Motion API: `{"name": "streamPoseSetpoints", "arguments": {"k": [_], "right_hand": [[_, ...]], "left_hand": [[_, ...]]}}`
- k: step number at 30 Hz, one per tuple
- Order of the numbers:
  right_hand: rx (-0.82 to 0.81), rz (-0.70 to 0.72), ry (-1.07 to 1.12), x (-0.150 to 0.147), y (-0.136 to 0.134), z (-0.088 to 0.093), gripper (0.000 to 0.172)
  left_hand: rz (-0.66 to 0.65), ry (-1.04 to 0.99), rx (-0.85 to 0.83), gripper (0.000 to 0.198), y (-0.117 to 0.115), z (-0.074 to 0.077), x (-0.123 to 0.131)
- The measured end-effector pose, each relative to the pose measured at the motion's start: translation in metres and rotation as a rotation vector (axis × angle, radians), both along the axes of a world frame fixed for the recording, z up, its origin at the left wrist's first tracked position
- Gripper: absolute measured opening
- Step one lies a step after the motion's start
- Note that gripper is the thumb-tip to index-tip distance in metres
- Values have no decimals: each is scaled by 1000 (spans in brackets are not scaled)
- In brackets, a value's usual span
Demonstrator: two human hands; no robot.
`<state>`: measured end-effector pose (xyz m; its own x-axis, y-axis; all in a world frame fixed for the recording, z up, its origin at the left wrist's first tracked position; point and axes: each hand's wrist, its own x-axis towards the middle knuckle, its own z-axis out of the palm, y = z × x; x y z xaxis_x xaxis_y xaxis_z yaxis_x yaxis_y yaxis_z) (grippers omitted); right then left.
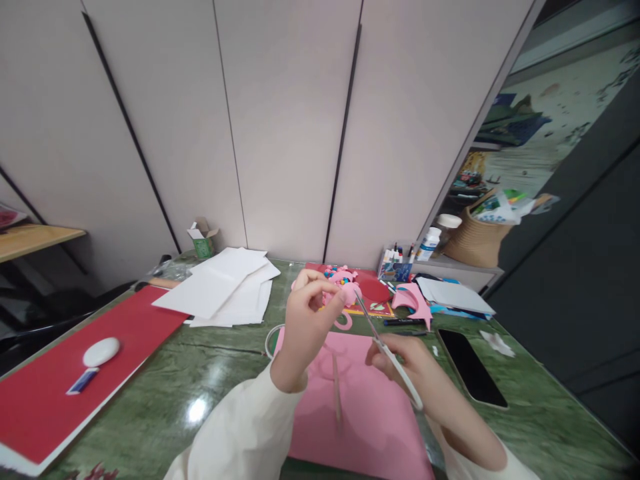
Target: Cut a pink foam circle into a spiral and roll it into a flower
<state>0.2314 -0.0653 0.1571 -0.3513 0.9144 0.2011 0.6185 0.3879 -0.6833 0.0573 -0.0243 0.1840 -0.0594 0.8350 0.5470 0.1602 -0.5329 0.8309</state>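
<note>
My left hand (311, 320) pinches a small rounded pink paper piece (352, 294) between thumb and fingertips, above the table. In my right hand (407, 363) is a pair of scissors (370, 321) with white handles. The blades point up and away, with their tips close to the pink piece; whether they touch it I cannot tell. Below both hands lies a large pink sheet (370, 427) with a pencil (337, 393) on it. A pink paper ring (343, 322) sits just beyond the sheet, partly behind my left hand.
At the back are a red sheet with cutouts (374, 291), a pen box (396, 265) and a pink offcut (414, 303). A phone (473, 367) lies right. White papers (220, 283), a red board (145, 320) and a white oval object (101, 351) are left.
</note>
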Motion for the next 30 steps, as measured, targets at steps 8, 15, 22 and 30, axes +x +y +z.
{"name": "streamPoseSetpoints", "arguments": {"k": [8,15,22,30], "right_hand": [[-39,-8,-1,2,1,-4,34],[-31,7,6,3,1,-4,39],[-42,10,6,3,1,-3,39],[-66,14,22,-2,-2,6,35]], "left_hand": [[1,10,-2,15,0,1,-3],[21,-1,1,12,2,1,-5],[21,9,-8,11,3,0,-7],[-24,41,-33,15,2,2,-4]]}}
